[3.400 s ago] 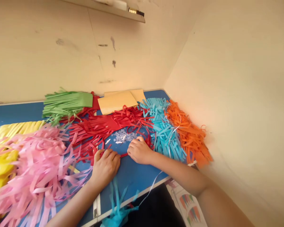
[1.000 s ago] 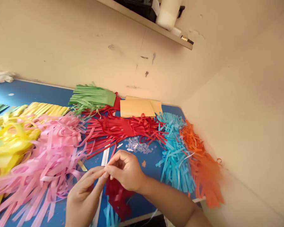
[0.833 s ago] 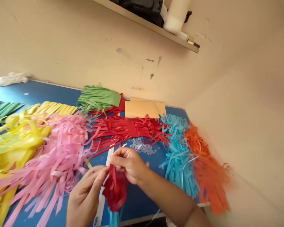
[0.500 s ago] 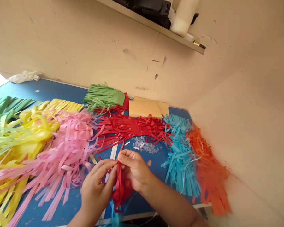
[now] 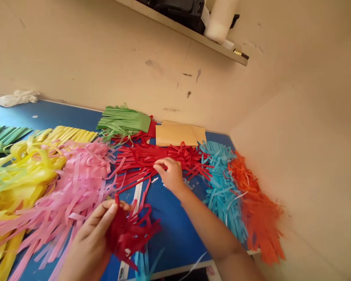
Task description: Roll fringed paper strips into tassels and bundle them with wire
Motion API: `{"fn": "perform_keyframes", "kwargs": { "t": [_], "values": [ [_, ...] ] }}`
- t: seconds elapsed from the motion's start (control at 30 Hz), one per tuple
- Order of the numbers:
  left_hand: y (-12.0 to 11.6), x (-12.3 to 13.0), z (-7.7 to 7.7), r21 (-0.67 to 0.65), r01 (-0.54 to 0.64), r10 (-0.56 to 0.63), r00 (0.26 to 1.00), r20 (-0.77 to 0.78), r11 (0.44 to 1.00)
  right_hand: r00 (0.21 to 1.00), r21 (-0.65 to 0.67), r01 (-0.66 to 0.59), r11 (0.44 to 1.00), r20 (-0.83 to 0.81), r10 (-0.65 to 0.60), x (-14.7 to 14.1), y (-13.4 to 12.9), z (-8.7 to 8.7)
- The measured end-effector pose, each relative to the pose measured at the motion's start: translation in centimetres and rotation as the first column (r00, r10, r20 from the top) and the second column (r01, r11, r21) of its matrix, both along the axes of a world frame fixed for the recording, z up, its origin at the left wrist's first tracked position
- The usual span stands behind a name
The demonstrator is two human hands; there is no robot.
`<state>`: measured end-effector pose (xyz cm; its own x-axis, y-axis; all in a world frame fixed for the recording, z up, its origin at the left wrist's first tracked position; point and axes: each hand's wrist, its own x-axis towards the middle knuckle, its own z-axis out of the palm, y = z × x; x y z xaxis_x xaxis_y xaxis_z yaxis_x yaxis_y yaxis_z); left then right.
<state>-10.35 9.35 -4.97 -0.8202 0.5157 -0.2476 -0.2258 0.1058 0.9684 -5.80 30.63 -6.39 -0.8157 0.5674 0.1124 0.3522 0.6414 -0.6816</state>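
Note:
My left hand point(image 5: 92, 232) pinches a bunch of red fringed paper point(image 5: 131, 236) between thumb and fingers at the lower left of centre, its cut strips hanging loosely to the right. Farther back, my right hand point(image 5: 172, 175) is over the pile of red fringed strips point(image 5: 143, 156). Its thumb and index finger come together at the pile; whether a strip is between them I cannot make out. Small clear plastic pieces point(image 5: 191, 182) lie on the blue table point(image 5: 175, 222), partly hidden behind my right wrist.
Pink point(image 5: 84, 168) and yellow fringes point(image 5: 32, 171) spread at left. Blue point(image 5: 222, 187) and orange fringes point(image 5: 257, 214) lie at right. A green fringe point(image 5: 125, 119) and tan paper sheets point(image 5: 175, 134) rest near the wall. A shelf point(image 5: 181, 29) juts out above.
My hands have separated. The left has moved left and nearer with the red fringed bunch, which now fans out; the right has let go of it and reached back to the red pile.

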Motion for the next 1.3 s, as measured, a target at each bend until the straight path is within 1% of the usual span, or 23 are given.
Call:
{"fn": "perform_keyframes", "kwargs": {
  "t": [0.03, 0.07, 0.1, 0.2, 0.27, 0.33, 0.37, 0.4, 0.43, 0.47, 0.5, 0.53, 0.57, 0.6, 0.63, 0.67, 0.7, 0.83, 0.93, 1.03, 1.17, 1.23, 1.3],
  "values": [
    [0.0, -0.2, 0.2, 0.055, 0.015, -0.023, 0.989, 0.149, 0.998, 0.990, 0.122, 0.006, 0.992, 0.139, -0.023, -1.1, 1.7, -0.6],
    [0.2, -0.2, 0.2, 0.118, 0.025, -0.055, 0.964, 0.259, 0.993, 0.977, 0.177, -0.002, 0.984, 0.212, -0.036, -2.1, 3.1, -1.2],
    [0.5, -0.1, 0.1, 0.173, 0.032, -0.086, 0.945, 0.315, 0.984, 0.963, 0.209, -0.021, 0.978, 0.267, -0.037, -3.1, 4.1, -1.7],
    [1.7, 0.6, -0.8, 0.220, 0.028, -0.091, 0.955, 0.282, 0.975, 0.953, 0.206, -0.054, 0.977, 0.303, -0.011, -4.7, 5.5, -2.6],
    [2.2, 1.0, -1.7, 0.162, 0.065, -0.102, 0.968, 0.228, 0.985, 0.955, 0.211, -0.047, 0.976, 0.298, -0.018, -4.6, 5.4, -2.2],
    [2.1, 1.2, -2.3, 0.088, 0.098, -0.112, 0.980, 0.163, 0.991, 0.963, 0.233, -0.003, 0.972, 0.262, -0.059, -3.2, 5.0, -1.0],
    [2.0, 1.3, -2.5, 0.055, 0.124, -0.130, 0.984, 0.124, 0.991, 0.977, 0.221, 0.027, 0.975, 0.202, -0.073, -2.0, 4.5, -0.2],
    [1.8, 1.3, -2.5, 0.027, 0.154, -0.156, 0.984, 0.081, 0.988, 0.992, 0.165, 0.045, 0.985, 0.110, -0.063, -0.6, 3.9, 0.4],
    [1.7, 1.4, -2.4, 0.007, 0.193, -0.193, 0.981, 0.036, 0.981, 0.999, 0.055, 0.042, 0.998, -0.005, -0.042, 1.1, 3.0, 1.0],
    [1.6, 1.5, -2.2, -0.010, 0.232, -0.232, 0.973, -0.016, 0.973, 0.990, -0.108, 0.005, 0.994, -0.139, -0.020, 2.8, 1.9, 1.4],
    [1.6, 1.7, -2.0, -0.028, 0.273, -0.274, 0.959, -0.076, 0.962, 0.968, -0.304, -0.065, 0.950, -0.250, -0.014, 4.5, 0.6, 1.7],
    [1.7, 1.9, -1.7, -0.047, 0.306, -0.309, 0.940, -0.144, 0.951, 0.946, -0.489, -0.126, 0.863, -0.320, -0.044, 6.2, -0.8, 1.7],
    [1.9, 2.2, -1.5, -0.068, 0.328, -0.335, 0.917, -0.217, 0.942, 0.933, -0.632, -0.166, 0.757, -0.350, -0.087, 7.7, -2.1, 1.6],
    [2.2, 2.5, -1.3, -0.092, 0.340, -0.352, 0.890, -0.290, 0.936, 0.925, -0.731, -0.179, 0.659, -0.354, -0.142, 9.0, -3.4, 1.4],
    [2.5, 2.9, -1.1, -0.114, 0.343, -0.361, 0.860, -0.360, 0.932, 0.918, -0.791, -0.174, 0.587, -0.346, -0.195, 10.0, -4.5, 1.2],
    [2.8, 3.2, -1.0, -0.131, 0.343, -0.366, 0.830, -0.422, 0.930, 0.910, -0.823, -0.165, 0.543, -0.339, -0.238, 10.9, -5.3, 0.9],
    [3.1, 3.6, -0.8, -0.144, 0.348, -0.373, 0.800, -0.470, 0.926, 0.900, -0.839, -0.155, 0.522, -0.337, -0.275, 11.6, -5.9, 0.7],
    [3.9, 4.7, 0.1, -0.177, 0.391, -0.414, 0.688, -0.596, 0.903, 0.852, -0.845, -0.117, 0.523, -0.356, -0.385, 13.3, -6.6, 0.5],
    [4.0, 5.3, 0.9, -0.195, 0.416, -0.436, 0.627, -0.646, 0.888, 0.834, -0.846, -0.095, 0.525, -0.356, -0.422, 14.2, -6.6, 0.7],
    [3.9, 5.7, 1.4, -0.207, 0.407, -0.429, 0.588, -0.686, 0.890, 0.834, -0.853, -0.074, 0.516, -0.337, -0.437, 14.9, -6.8, 0.8],
    [3.9, 5.9, 1.5, -0.229, 0.390, -0.429, 0.566, -0.704, 0.892, 0.841, -0.851, -0.023, 0.525, -0.301, -0.451, 15.1, -6.9, 0.7],
    [3.9, 5.8, 1.5, -0.233, 0.407, -0.439, 0.543, -0.716, 0.883, 0.851, -0.840, 0.001, 0.542, -0.284, -0.442, 15.1, -6.9, 0.8],
    [3.8, 5.6, 1.4, -0.231, 0.431, -0.442, 0.492, -0.750, 0.872, 0.864, -0.809, 0.019, 0.587, -0.282, -0.416, 15.1, -6.9, 0.9]
  ]
}}
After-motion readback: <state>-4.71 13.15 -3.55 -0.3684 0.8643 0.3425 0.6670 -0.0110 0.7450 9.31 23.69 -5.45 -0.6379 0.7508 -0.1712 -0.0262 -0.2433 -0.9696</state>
